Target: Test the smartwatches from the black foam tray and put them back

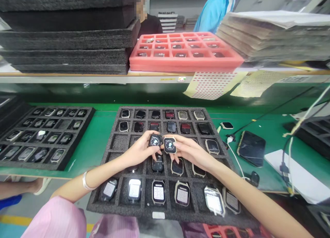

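My left hand [140, 149] is closed on a small smartwatch body [155, 140] whose round dial is lit. My right hand [189, 151] is closed on a second lit watch body [169, 144], right beside the first. Both are held just above the middle of a black foam tray [118, 141] with a grid of pockets. Most pockets hold watch bodies; several in the front row, such as one watch [158, 192], show bright screens. A silver bangle sits on my left wrist.
Another black foam tray [64, 162] of watches lies to the left on the green bench. A dark phone [251, 148], a loose watch [227, 125] and white cables lie to the right. On the shelf above stand a red tray [185, 62], stacked black foam and cardboard. People stand behind.
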`<control>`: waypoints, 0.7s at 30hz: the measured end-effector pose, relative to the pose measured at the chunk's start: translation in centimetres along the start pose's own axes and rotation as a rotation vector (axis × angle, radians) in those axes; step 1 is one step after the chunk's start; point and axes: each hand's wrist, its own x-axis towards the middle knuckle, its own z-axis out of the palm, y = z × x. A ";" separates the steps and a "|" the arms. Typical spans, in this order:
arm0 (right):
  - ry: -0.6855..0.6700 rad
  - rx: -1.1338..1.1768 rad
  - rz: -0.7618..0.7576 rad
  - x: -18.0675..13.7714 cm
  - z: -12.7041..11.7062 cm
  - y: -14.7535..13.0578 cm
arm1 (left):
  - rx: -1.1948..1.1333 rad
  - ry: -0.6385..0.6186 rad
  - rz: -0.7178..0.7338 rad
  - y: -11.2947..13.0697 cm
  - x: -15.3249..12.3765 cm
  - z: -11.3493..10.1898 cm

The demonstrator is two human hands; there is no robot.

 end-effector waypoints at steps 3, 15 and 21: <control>0.046 0.006 -0.001 0.1 0.0 0.2 | -0.132 -0.002 -0.035 0.1 0.1 -0.1; 0.151 -0.117 -0.030 -0.4 0.0 0.5 | -0.135 -0.009 -0.043 0.2 -0.1 -0.4; 0.154 -0.156 -0.040 -0.4 -0.1 0.4 | -0.132 -0.021 -0.036 0.4 0.0 -0.4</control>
